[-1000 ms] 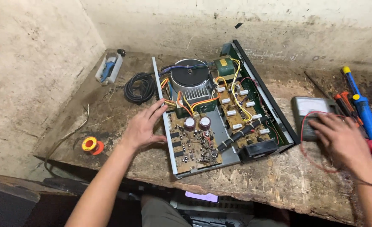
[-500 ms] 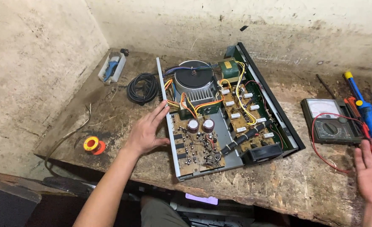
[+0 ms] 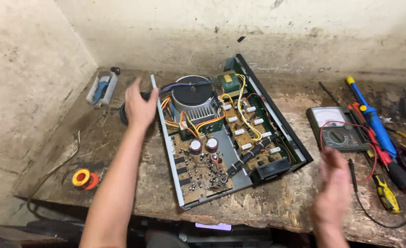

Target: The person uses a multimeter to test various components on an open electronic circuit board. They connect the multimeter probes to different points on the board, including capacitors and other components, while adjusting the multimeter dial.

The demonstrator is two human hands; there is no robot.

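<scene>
Worn wooden workbench (image 3: 276, 209) against stained plaster walls. Dead centre, lying at an angle: opened amplifier chassis (image 3: 230, 142), cover off, round transformer (image 3: 193, 92), heat sink, capacitors and wired boards all exposed. No probe or tool on the boards, so testing apparently not under way. Right of it, analog multimeter (image 3: 338, 128) with red leads, untouched. Left hand (image 3: 139, 106) up at the chassis's left rim, fingers spread, grasping nothing. Right hand (image 3: 334, 186) blurred, open, empty, hovering between chassis and meter. Small solder spool (image 3: 83, 178) near the front left edge.
</scene>
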